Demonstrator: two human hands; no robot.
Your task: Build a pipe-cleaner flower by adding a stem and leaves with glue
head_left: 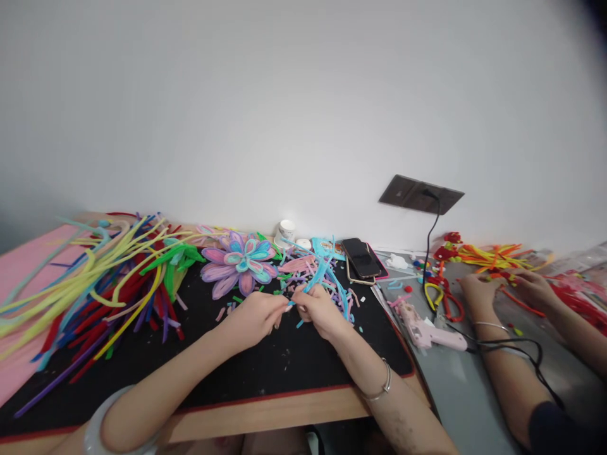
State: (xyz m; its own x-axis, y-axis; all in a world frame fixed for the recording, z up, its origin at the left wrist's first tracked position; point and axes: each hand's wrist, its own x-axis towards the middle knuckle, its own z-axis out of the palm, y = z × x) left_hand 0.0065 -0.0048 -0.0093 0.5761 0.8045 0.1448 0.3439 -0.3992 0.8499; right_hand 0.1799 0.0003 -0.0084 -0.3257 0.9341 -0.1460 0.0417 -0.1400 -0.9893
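Observation:
Over the middle of the black mat (265, 373), both hands meet fingertip to fingertip. My left hand (258, 321) is closed in a pinch on the end of a blue pipe cleaner (291, 304). Closed around blue pipe cleaners is my right hand (320, 311), with strands fanning out above and behind it. Exactly how the stems are joined between the fingers is too small to tell. Just beyond my left hand lies a large flower (239, 260) of purple, pink and turquoise pipe cleaners. Short cut pieces are scattered around both hands.
Many-coloured pipe cleaners (118, 278) pile up at the left. Behind are a cup (286, 230) and a phone (359, 258). To the right lie a glue gun (429, 332) with its cord and red-handled pliers (453, 303). A co-worker's hands (484, 294) work with orange stems there.

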